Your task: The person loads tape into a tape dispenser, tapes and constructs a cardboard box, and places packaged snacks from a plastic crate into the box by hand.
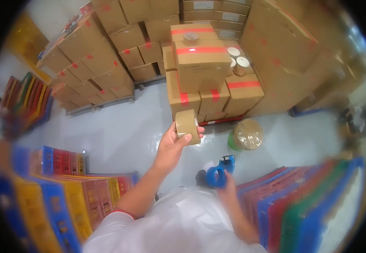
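A wide roll of tan packing tape (186,125) is gripped in my left hand (176,143), held out in front of my body with the thumb across its near side. Lower and to the right, my right hand (228,184) holds a blue tape dispenser (216,176) close to my white shirt. The roll and the dispenser are apart. Beyond the roll stand cardboard boxes (204,69) sealed with red tape, and another tape roll (190,39) lies on the top one.
Stacked cartons (94,67) stand at the back left and more cartons (282,63) at the right. A plastic-wrapped round item (248,134) is on the floor. Coloured crates (67,202) flank me at the left, with more crates (301,206) at the right.
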A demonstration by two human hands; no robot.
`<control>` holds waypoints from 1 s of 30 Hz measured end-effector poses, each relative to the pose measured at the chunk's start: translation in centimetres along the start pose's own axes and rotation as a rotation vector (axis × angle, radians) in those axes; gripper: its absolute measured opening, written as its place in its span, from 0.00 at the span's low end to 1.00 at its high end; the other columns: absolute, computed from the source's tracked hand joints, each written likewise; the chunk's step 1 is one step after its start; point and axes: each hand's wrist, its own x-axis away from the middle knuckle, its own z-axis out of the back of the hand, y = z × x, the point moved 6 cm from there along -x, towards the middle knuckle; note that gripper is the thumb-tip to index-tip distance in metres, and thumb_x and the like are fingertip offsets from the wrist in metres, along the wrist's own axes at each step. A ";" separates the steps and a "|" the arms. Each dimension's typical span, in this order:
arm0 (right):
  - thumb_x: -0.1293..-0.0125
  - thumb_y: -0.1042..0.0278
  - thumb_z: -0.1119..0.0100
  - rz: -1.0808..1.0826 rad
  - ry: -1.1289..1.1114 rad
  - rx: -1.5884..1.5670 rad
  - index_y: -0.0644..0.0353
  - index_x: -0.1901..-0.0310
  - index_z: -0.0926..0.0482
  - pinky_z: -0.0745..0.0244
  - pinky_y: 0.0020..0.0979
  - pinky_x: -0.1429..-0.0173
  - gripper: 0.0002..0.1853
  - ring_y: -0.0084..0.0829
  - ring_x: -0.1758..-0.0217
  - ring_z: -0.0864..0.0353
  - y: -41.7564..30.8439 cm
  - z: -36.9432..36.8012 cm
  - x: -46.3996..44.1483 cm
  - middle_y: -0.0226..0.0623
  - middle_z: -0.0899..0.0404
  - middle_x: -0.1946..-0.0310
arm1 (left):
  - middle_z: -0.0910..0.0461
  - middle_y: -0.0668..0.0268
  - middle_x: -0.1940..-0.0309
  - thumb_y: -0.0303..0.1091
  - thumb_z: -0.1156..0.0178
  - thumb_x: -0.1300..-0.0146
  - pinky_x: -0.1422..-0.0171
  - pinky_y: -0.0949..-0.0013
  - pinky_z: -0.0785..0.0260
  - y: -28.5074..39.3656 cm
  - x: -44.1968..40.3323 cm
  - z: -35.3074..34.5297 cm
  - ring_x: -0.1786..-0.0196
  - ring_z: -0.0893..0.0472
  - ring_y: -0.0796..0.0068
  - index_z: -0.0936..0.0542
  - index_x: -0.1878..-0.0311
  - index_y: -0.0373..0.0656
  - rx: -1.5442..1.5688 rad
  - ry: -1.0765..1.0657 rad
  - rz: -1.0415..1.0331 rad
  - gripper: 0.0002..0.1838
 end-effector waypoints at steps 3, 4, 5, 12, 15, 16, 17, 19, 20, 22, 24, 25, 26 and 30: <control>0.27 0.55 0.40 -0.099 -0.057 0.100 0.59 0.49 0.20 0.19 0.47 0.46 0.16 0.37 0.53 0.15 -2.9 -4.1 -3.5 0.42 0.14 0.60 | 0.16 0.58 0.51 0.36 0.44 0.24 0.39 0.62 0.25 1.0 -3.1 0.6 0.49 0.17 0.69 0.33 0.29 0.35 -0.017 0.090 0.010 0.25; 0.28 0.55 0.40 -0.128 -0.085 0.176 0.60 0.48 0.21 0.18 0.47 0.46 0.17 0.37 0.54 0.14 -4.2 -6.5 -3.3 0.43 0.14 0.60 | 0.15 0.58 0.54 0.38 0.44 0.24 0.42 0.63 0.24 1.2 -3.9 1.1 0.52 0.16 0.70 0.33 0.30 0.35 -0.022 0.131 0.041 0.25; 0.28 0.55 0.39 -0.158 -0.111 0.248 0.62 0.48 0.22 0.17 0.47 0.45 0.18 0.38 0.54 0.14 -4.9 -8.1 -3.5 0.43 0.14 0.60 | 0.15 0.58 0.54 0.38 0.44 0.24 0.42 0.63 0.24 1.4 -4.6 1.7 0.52 0.16 0.70 0.33 0.30 0.35 -0.031 0.146 0.032 0.25; 0.28 0.54 0.40 -0.272 -0.360 0.597 0.68 0.50 0.23 0.17 0.38 0.56 0.21 0.39 0.66 0.14 -7.0 -14.6 -5.1 0.46 0.15 0.66 | 0.15 0.55 0.52 0.39 0.45 0.23 0.43 0.64 0.22 3.6 -8.8 1.5 0.56 0.14 0.69 0.29 0.33 0.34 0.035 0.219 0.019 0.23; 0.27 0.55 0.40 -0.197 -0.356 0.574 0.68 0.49 0.23 0.17 0.38 0.56 0.21 0.38 0.66 0.14 -7.4 -16.7 -6.5 0.45 0.15 0.63 | 0.15 0.54 0.54 0.43 0.45 0.24 0.46 0.64 0.22 4.5 -11.3 1.5 0.58 0.14 0.69 0.29 0.33 0.33 -0.102 0.179 -0.030 0.25; 0.27 0.55 0.40 -0.142 -0.347 0.563 0.68 0.48 0.23 0.16 0.38 0.58 0.20 0.37 0.66 0.13 -7.8 -17.1 -6.8 0.45 0.15 0.62 | 0.14 0.54 0.56 0.47 0.44 0.24 0.49 0.64 0.22 4.7 -12.1 1.7 0.58 0.14 0.70 0.29 0.33 0.32 -0.119 0.162 -0.040 0.29; 0.26 0.56 0.41 -0.078 -0.340 0.553 0.67 0.47 0.23 0.16 0.37 0.59 0.20 0.37 0.66 0.13 -8.5 -17.7 -7.2 0.45 0.15 0.61 | 0.14 0.54 0.56 0.47 0.44 0.24 0.49 0.64 0.22 4.9 -12.7 2.3 0.58 0.14 0.70 0.29 0.33 0.32 -0.116 0.141 -0.039 0.29; 0.27 0.61 0.39 -0.013 -0.360 0.576 0.68 0.40 0.27 0.13 0.38 0.61 0.22 0.41 0.68 0.12 -9.3 -17.9 -8.0 0.49 0.16 0.56 | 0.15 0.50 0.48 0.46 0.44 0.24 0.45 0.63 0.22 5.3 -14.2 3.5 0.53 0.14 0.67 0.29 0.33 0.32 -0.130 0.034 0.029 0.28; 0.27 0.61 0.39 0.021 -0.380 0.602 0.67 0.38 0.28 0.13 0.38 0.61 0.23 0.40 0.68 0.12 -9.8 -18.6 -7.8 0.49 0.16 0.56 | 0.15 0.50 0.48 0.46 0.44 0.24 0.45 0.63 0.22 6.1 -15.0 3.9 0.53 0.14 0.67 0.29 0.33 0.32 -0.127 0.008 0.016 0.28; 0.26 0.60 0.38 0.088 -0.385 0.619 0.65 0.34 0.29 0.14 0.37 0.61 0.25 0.38 0.68 0.13 -10.5 -19.3 -7.8 0.48 0.16 0.56 | 0.15 0.50 0.48 0.45 0.44 0.24 0.44 0.63 0.22 6.8 -16.6 4.4 0.52 0.14 0.66 0.29 0.34 0.32 -0.086 -0.001 0.087 0.27; 0.26 0.59 0.38 0.150 -0.341 0.665 0.65 0.35 0.28 0.14 0.36 0.61 0.25 0.38 0.68 0.13 -11.1 -19.0 -7.8 0.48 0.15 0.57 | 0.15 0.53 0.52 0.45 0.45 0.24 0.46 0.64 0.22 7.6 -18.3 3.3 0.55 0.14 0.68 0.29 0.34 0.31 -0.117 -0.022 0.009 0.27; 0.26 0.59 0.39 0.195 -0.300 0.717 0.65 0.35 0.27 0.15 0.35 0.61 0.25 0.37 0.68 0.13 -11.3 -19.0 -7.6 0.47 0.15 0.58 | 0.15 0.56 0.57 0.45 0.46 0.23 0.48 0.65 0.21 8.2 -19.0 2.6 0.57 0.14 0.69 0.28 0.34 0.31 -0.146 -0.025 -0.066 0.26; 0.26 0.59 0.39 0.200 -0.286 0.703 0.65 0.35 0.27 0.15 0.35 0.61 0.25 0.37 0.68 0.13 -11.3 -18.7 -7.6 0.47 0.15 0.58 | 0.15 0.56 0.57 0.45 0.46 0.23 0.48 0.65 0.21 8.4 -19.5 2.0 0.57 0.14 0.69 0.28 0.34 0.31 -0.145 -0.041 -0.055 0.26; 0.25 0.58 0.39 0.249 -0.237 0.724 0.65 0.37 0.26 0.16 0.34 0.59 0.23 0.35 0.67 0.14 -11.3 -18.0 -7.3 0.45 0.15 0.61 | 0.15 0.54 0.50 0.41 0.45 0.23 0.44 0.64 0.21 8.8 -20.6 2.0 0.54 0.14 0.68 0.28 0.35 0.33 -0.120 -0.166 -0.078 0.23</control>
